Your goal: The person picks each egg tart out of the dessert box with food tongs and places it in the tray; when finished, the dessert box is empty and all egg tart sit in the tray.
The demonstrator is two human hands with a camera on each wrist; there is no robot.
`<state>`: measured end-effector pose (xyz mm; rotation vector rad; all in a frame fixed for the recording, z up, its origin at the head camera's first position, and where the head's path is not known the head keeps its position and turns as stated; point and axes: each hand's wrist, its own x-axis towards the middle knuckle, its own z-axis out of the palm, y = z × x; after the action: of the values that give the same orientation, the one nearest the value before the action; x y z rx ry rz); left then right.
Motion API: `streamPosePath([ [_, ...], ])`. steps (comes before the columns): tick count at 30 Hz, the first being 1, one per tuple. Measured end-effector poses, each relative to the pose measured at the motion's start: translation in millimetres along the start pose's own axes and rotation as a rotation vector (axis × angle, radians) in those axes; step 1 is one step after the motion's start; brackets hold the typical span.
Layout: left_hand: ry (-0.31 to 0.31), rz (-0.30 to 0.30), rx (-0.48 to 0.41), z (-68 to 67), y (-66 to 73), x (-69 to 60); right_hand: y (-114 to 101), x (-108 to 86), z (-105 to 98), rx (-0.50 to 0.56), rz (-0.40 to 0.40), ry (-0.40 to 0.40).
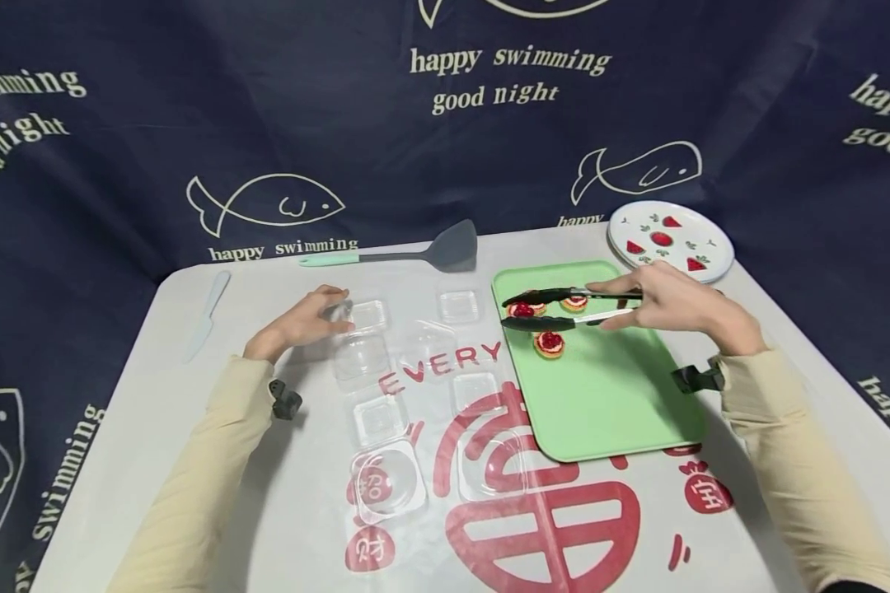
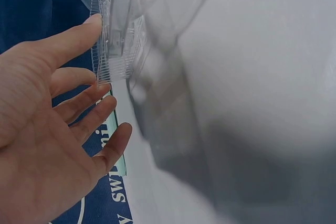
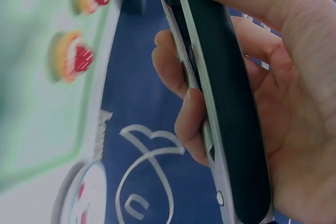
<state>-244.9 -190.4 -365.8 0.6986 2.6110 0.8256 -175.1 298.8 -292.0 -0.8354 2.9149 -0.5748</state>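
My left hand holds a clear plastic box by its edge, thumb on one side and index finger on the other; the remaining fingers are spread. My right hand grips tongs with dark handles and black tips. In the head view the tong tips are apart over the far left part of a green tray, around a red-topped tart. Another tart lies just in front of the tips, and a further tart shows between the tong arms. Whether the tips touch the tart, I cannot tell.
Several clear plastic containers stand mid-table. A spatula lies at the back edge, a pale blue knife at the left. The fruit-patterned plate sits at the back right, behind the tray. A dark printed curtain surrounds the table.
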Motion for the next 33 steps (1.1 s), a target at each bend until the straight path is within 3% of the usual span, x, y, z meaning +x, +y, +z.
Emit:
streamPosePath([
  [3,-0.002,0.001,-0.017,0.3,-0.4,-0.6,8.8,-20.4,2.8,0.011,0.041,0.022],
  [10,0.033,0.077,-0.049,-0.7,-4.5,-4.3,27.1,-61.7,5.2,0.04,0.082,0.111],
  [15,0.005,0.035,-0.055,-1.3,-2.8,-3.5,35.6,-81.5,9.4,0.053,0.22,0.126],
  [23,-0.012,-0.016,-0.049,-1.7,0.5,-3.0,45.6,-92.4,16.4,-0.035,0.217,0.118],
  [33,-0.008,-0.014,-0.049,-0.6,-1.6,-1.4,50.7,-92.3,22.2,-0.063,0.24,0.119],
])
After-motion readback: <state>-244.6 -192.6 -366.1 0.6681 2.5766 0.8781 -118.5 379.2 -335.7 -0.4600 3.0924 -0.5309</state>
